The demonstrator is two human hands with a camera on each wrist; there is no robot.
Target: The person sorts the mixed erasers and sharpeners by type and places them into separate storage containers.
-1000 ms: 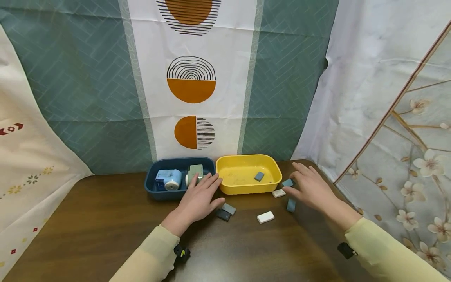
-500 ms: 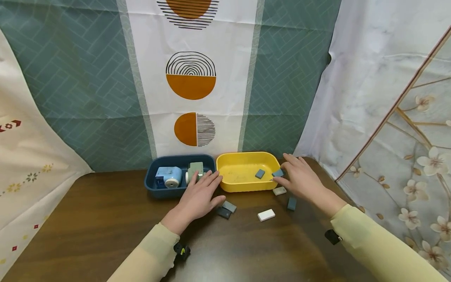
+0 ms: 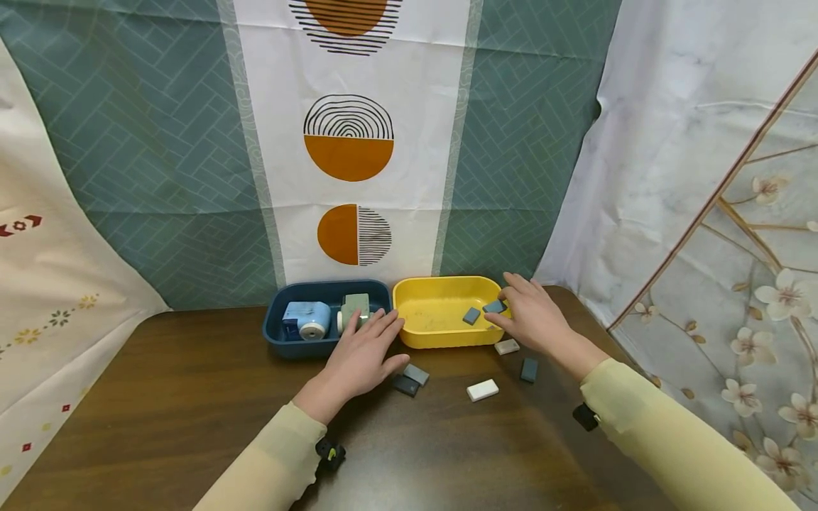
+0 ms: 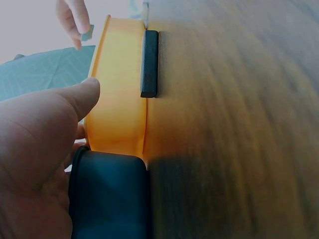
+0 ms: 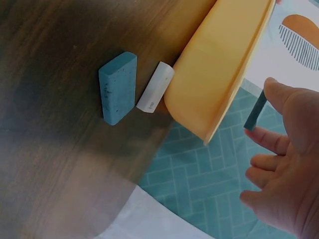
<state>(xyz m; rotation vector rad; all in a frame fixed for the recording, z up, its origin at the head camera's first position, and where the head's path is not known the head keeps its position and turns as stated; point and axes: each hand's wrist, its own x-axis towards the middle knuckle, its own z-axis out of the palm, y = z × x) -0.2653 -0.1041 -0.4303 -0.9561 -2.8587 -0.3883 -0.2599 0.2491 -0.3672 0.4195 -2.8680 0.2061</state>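
Observation:
My right hand (image 3: pixel 533 316) pinches a small blue-grey block (image 3: pixel 494 306) between thumb and forefinger, above the right end of the yellow tray (image 3: pixel 409 339). The right wrist view shows that block (image 5: pixel 256 110) edge-on, apart from the tray wall. Another blue-grey block (image 3: pixel 471 315) lies inside the tray. My left hand (image 3: pixel 359 360), fingers extended, lies over the near right corner of the navy tray (image 3: pixel 281 346), where it meets the yellow one. Beneath its thumb side, a grey block (image 3: pixel 416 375) and a dark block (image 3: pixel 405 385) lie on the table.
A white block (image 3: pixel 482 390), a pale block (image 3: pixel 507 347) and a dark blue-grey block (image 3: pixel 529 370) lie on the wooden table (image 3: pixel 160 411) before the yellow tray. Inside the navy tray are a light blue toy-like object (image 3: pixel 307 319) and a green one (image 3: pixel 353 309). Patterned cloth hangs behind.
From beside the yellow tray, my right hand has moved left, bringing the blue-grey block up over the tray's right end. The left hand has stayed in place.

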